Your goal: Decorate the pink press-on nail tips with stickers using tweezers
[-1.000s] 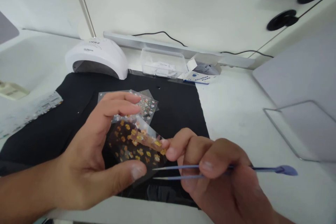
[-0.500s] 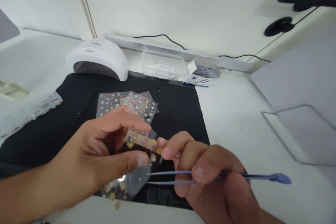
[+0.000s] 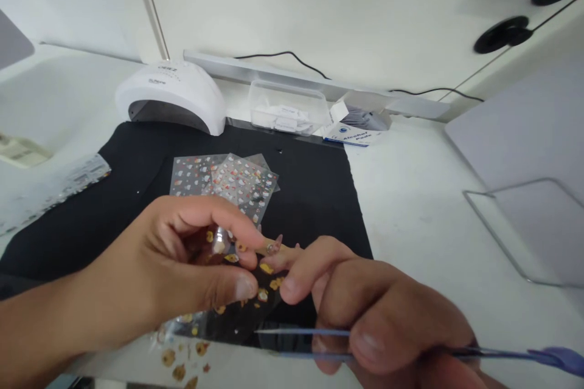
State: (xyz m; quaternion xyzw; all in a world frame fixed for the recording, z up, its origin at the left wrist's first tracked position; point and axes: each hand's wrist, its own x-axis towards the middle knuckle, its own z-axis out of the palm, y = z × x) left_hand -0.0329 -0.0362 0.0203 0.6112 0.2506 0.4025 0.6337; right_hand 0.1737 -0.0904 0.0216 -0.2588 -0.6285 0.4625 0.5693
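My left hand (image 3: 177, 267) pinches a clear sticker sheet (image 3: 263, 295) printed with gold and orange shapes; part of it hangs below over the mat's near edge. Close to its right side is my right hand (image 3: 392, 310), closed around slim blue-purple tweezers (image 3: 314, 332). The tweezers' tips point left, apart from each other, with nothing visible between them. Between the hands, a small decorated pinkish piece (image 3: 274, 246) shows near my left index fingertip; I cannot make out what it is. Whether my right fingers touch the sheet is hard to see.
More clear sticker sheets (image 3: 249, 179) lie overlapped on the black mat (image 3: 314, 188). Behind stand a white nail lamp (image 3: 171, 94), a clear plastic box (image 3: 287, 115) with white packets, and an alcohol pads box (image 3: 358, 130). A metal wire frame (image 3: 488, 237) stands at right.
My right hand and the tweezers have moved lower and to the right. The sheet in my left hand has shifted, and more gold stickers show along its lower part.
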